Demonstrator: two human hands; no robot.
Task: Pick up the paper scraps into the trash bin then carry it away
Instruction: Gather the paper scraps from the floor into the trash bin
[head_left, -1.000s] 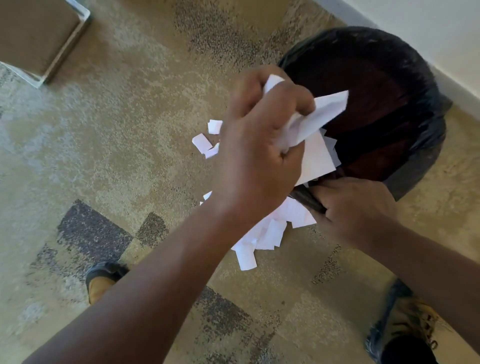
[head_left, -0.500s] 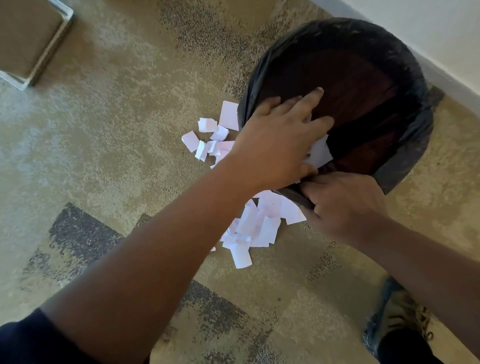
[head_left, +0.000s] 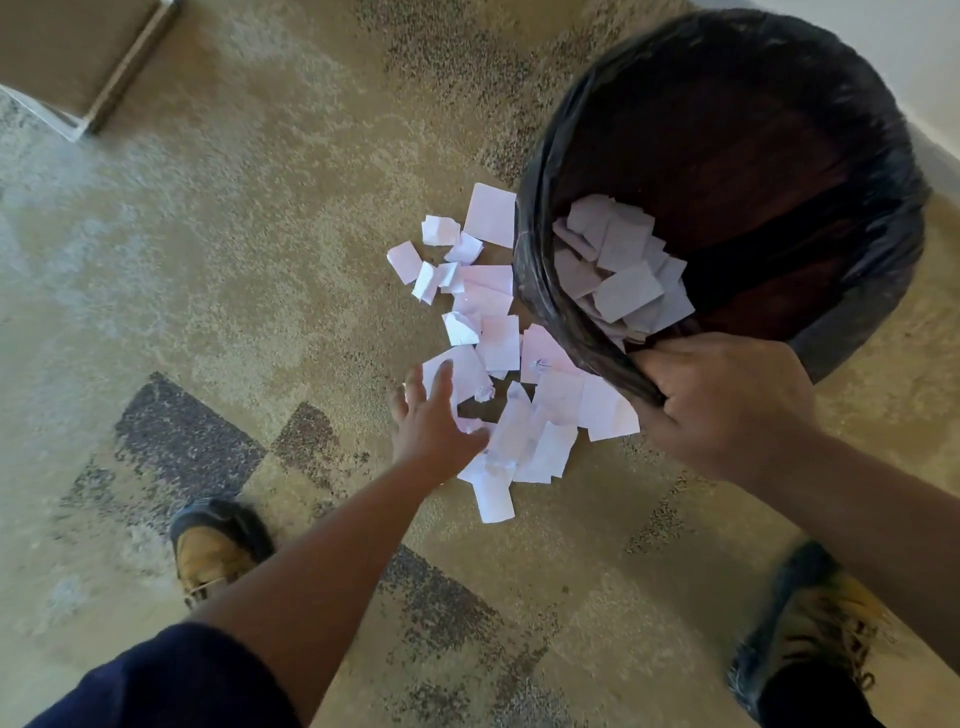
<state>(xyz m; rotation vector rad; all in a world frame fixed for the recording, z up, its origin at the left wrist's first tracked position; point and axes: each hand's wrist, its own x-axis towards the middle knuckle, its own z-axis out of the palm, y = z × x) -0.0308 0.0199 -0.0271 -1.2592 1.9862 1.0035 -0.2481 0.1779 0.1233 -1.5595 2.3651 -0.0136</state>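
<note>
Since half a second ago, we are bringing our left hand (head_left: 436, 421) out of the trash bin (head_left: 883, 171) and down, fingers spread and empty, over the paper scraps (head_left: 498, 332) lying on the carpet (head_left: 234, 260) beside it. Our right hand (head_left: 727, 402) is pinching the tilted bin's liner (head_left: 535, 249); some scraps are sitting inside. We are risking the thin liner slipping off the rim.

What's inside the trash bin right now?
A heap of white paper scraps lies against the near wall of the black-lined trash bin. Whatever is under that heap is covered.
</note>
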